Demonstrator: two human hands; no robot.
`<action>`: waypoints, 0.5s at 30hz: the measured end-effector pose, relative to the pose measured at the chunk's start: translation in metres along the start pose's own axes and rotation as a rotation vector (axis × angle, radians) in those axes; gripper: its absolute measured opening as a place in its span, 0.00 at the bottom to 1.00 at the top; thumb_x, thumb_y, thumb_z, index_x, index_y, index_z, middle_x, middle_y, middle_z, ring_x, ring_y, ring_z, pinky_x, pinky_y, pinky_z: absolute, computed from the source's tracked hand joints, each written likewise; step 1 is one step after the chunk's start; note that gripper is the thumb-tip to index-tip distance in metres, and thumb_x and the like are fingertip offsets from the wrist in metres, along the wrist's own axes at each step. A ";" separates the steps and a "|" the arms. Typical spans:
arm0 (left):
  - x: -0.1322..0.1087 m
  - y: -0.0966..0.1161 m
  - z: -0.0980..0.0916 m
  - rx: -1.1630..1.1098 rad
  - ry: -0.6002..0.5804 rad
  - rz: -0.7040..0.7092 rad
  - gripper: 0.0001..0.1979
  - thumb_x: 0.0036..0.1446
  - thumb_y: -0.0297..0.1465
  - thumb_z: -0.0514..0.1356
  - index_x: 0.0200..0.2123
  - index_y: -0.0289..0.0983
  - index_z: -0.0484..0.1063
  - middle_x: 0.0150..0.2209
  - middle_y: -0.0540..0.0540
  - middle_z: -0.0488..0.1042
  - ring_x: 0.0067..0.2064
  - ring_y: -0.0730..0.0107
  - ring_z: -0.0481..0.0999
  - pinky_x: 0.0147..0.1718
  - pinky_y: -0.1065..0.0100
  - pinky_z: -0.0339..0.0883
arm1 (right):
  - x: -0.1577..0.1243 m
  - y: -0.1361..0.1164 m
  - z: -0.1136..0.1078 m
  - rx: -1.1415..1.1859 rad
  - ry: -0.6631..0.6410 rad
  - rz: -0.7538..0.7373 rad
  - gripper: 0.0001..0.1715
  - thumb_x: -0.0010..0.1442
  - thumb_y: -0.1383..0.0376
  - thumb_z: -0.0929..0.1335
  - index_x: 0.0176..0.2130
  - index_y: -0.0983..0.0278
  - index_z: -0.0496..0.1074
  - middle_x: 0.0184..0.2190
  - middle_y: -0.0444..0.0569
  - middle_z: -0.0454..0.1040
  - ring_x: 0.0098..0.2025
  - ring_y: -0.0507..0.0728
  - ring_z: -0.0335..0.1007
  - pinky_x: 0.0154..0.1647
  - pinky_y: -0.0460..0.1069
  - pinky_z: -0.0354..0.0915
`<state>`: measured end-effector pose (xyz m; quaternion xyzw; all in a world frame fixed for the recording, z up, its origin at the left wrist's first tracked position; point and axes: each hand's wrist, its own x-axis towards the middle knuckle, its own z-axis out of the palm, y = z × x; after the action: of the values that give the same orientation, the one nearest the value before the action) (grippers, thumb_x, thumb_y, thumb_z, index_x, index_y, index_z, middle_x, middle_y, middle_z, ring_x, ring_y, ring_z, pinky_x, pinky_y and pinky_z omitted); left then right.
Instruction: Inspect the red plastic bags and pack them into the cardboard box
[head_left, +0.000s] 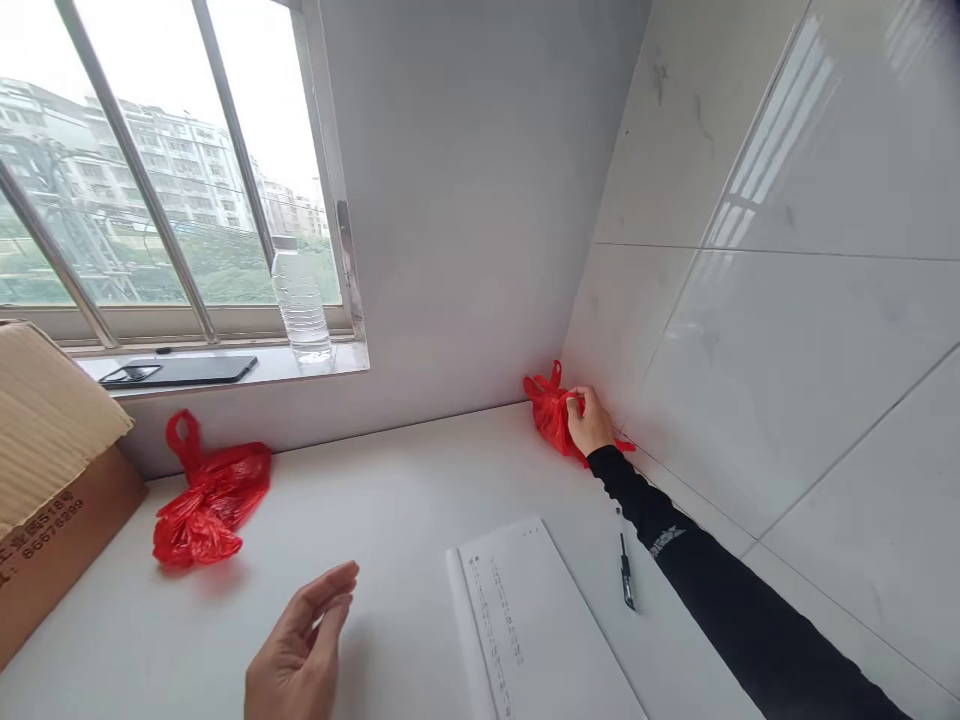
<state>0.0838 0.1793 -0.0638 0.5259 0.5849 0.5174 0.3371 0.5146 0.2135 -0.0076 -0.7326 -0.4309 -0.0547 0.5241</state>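
Note:
In the far right corner of the table, my right hand is closed on the upper part of a red plastic bag. The bag's handles stick up beside my fingers, and its contents are hidden. My left hand hovers over the front of the white table with nothing in it, its fingers loosely curved and a gap showing between thumb and fingers. Nearest to it, on the left, lies a second red plastic bag, crumpled, with one handle loop upright.
An open notebook with handwriting lies at the front of the table. A pen rests beside my right forearm. The cardboard box stands at the left. On the windowsill are a dark phone and a clear bottle. Walls border the back and right.

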 end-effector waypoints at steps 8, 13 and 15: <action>-0.073 0.019 0.049 -0.841 -0.570 -0.620 0.25 0.53 0.44 0.67 0.49 0.35 0.74 0.46 0.36 0.78 0.45 0.53 0.80 0.48 0.51 0.74 | -0.092 -0.086 -0.019 0.602 -0.256 0.089 0.16 0.66 0.50 0.60 0.44 0.58 0.63 0.41 0.50 0.77 0.39 0.60 0.77 0.32 0.51 0.71; -0.084 0.023 0.046 -1.097 -0.628 -0.607 0.24 0.58 0.46 0.62 0.52 0.38 0.70 0.53 0.36 0.75 0.52 0.49 0.77 0.47 0.48 0.75 | -0.162 -0.115 -0.014 1.080 -0.565 0.504 0.15 0.59 0.52 0.70 0.40 0.57 0.66 0.40 0.46 0.79 0.42 0.61 0.77 0.30 0.51 0.73; -0.077 0.018 0.040 -1.066 -0.495 -0.485 0.21 0.55 0.40 0.66 0.50 0.38 0.71 0.51 0.38 0.76 0.48 0.54 0.78 0.40 0.56 0.77 | -0.187 -0.116 -0.004 1.099 -0.644 0.576 0.18 0.60 0.48 0.68 0.43 0.57 0.68 0.42 0.48 0.79 0.45 0.62 0.77 0.34 0.54 0.75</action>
<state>0.1434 0.1136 -0.0677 0.2425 0.2544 0.5097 0.7853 0.3200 0.1119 -0.0219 -0.4260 -0.3187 0.5321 0.6587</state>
